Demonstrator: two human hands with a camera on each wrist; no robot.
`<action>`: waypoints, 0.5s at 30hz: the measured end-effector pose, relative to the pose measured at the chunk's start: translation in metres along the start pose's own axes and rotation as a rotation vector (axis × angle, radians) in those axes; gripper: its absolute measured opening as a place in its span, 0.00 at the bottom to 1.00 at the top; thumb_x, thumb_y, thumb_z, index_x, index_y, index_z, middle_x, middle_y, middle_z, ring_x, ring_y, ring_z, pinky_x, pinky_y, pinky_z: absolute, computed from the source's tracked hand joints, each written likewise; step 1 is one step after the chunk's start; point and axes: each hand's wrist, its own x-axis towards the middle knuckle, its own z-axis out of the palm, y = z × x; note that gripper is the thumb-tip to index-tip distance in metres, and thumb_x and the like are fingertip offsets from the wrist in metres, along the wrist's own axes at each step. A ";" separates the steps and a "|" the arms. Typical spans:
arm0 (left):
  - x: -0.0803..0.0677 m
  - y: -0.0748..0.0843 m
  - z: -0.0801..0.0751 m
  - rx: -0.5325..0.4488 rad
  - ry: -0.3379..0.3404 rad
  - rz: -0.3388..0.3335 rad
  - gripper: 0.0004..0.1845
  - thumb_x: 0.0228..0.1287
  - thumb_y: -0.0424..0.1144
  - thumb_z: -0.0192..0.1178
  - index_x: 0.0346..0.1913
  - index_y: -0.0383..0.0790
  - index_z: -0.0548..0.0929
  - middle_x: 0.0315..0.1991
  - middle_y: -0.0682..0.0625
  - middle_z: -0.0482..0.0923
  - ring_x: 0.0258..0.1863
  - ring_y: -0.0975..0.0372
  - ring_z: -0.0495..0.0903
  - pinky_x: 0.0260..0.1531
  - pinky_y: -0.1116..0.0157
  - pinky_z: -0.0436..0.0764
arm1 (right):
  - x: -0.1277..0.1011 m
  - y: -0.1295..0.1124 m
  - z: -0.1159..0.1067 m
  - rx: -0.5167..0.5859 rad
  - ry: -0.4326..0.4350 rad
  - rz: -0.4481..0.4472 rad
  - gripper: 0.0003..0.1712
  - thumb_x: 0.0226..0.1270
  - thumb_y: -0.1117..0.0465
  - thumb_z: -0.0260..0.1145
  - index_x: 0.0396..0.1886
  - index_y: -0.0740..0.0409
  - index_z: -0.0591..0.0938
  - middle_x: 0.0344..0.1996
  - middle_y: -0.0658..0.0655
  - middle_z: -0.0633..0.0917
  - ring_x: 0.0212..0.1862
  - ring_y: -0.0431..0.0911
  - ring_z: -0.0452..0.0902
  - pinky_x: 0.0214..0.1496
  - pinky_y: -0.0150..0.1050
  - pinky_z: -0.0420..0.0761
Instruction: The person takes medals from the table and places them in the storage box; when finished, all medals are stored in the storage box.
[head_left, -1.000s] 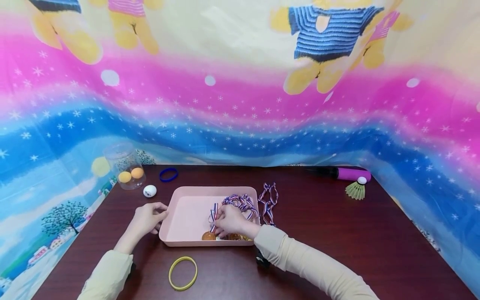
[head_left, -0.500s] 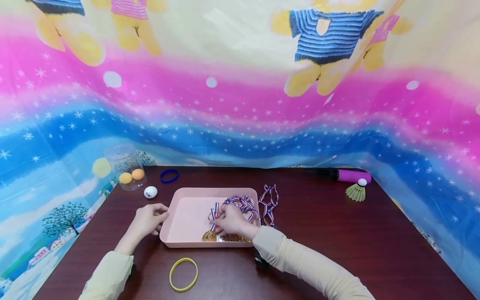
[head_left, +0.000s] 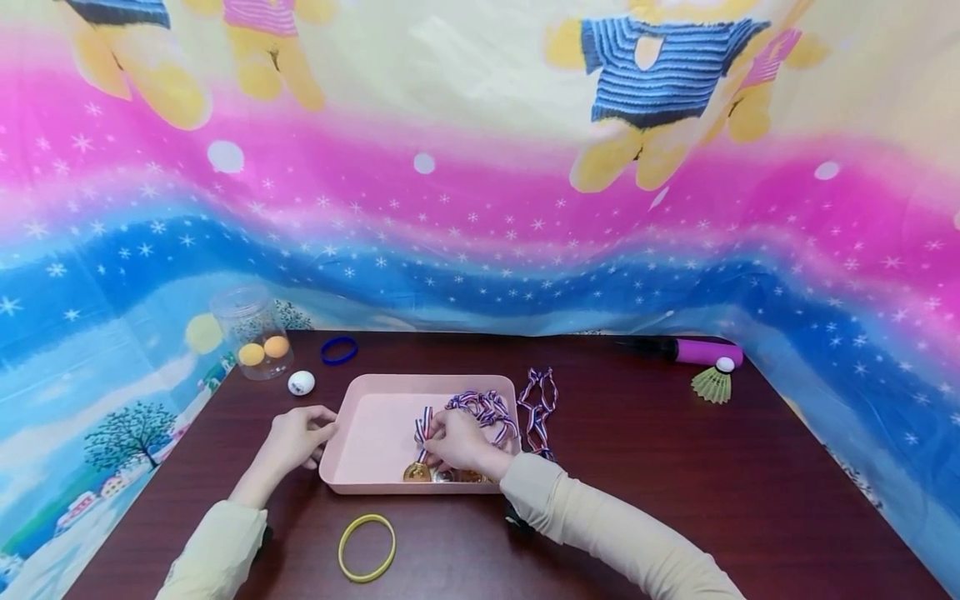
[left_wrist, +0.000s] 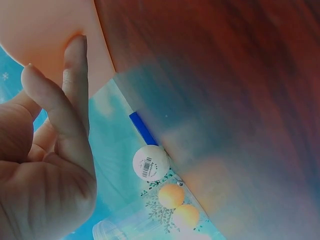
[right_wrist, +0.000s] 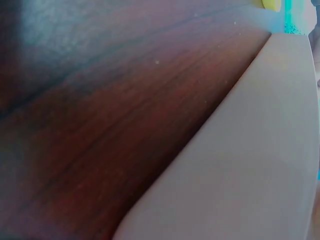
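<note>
Right hand (head_left: 462, 439) pinches a striped ribbon (head_left: 427, 419), gold medal (head_left: 417, 472) nearer and left of its fingertips (left hand (head_left: 294, 436), fingers extended, touches tray (head_left: 375, 433)).

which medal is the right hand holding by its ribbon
The leftmost gold medal; the right hand pinches its ribbon; the other medals lie right of it.

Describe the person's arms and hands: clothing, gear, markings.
Left hand and right hand: bare, no gloves visible. Left sleeve and right sleeve: long, plain pale cream cloth, loosely creased, with wide cuffs; no print visible. A small dark piece shows under the right cuff; too little to identify.
</note>
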 end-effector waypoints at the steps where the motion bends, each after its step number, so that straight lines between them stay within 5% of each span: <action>1: 0.000 0.000 0.000 -0.002 0.001 -0.004 0.13 0.65 0.35 0.57 0.48 0.30 0.80 0.27 0.44 0.84 0.16 0.62 0.81 0.14 0.64 0.82 | 0.000 0.000 0.000 -0.005 0.005 0.000 0.04 0.58 0.74 0.65 0.27 0.66 0.77 0.24 0.58 0.85 0.21 0.46 0.83 0.19 0.34 0.83; 15: -0.001 0.002 0.000 0.000 0.001 -0.014 0.13 0.65 0.35 0.58 0.48 0.30 0.80 0.27 0.43 0.84 0.16 0.62 0.80 0.14 0.64 0.82 | 0.002 0.001 0.002 -0.013 0.023 -0.015 0.05 0.55 0.75 0.67 0.28 0.67 0.79 0.21 0.58 0.84 0.21 0.46 0.83 0.18 0.33 0.82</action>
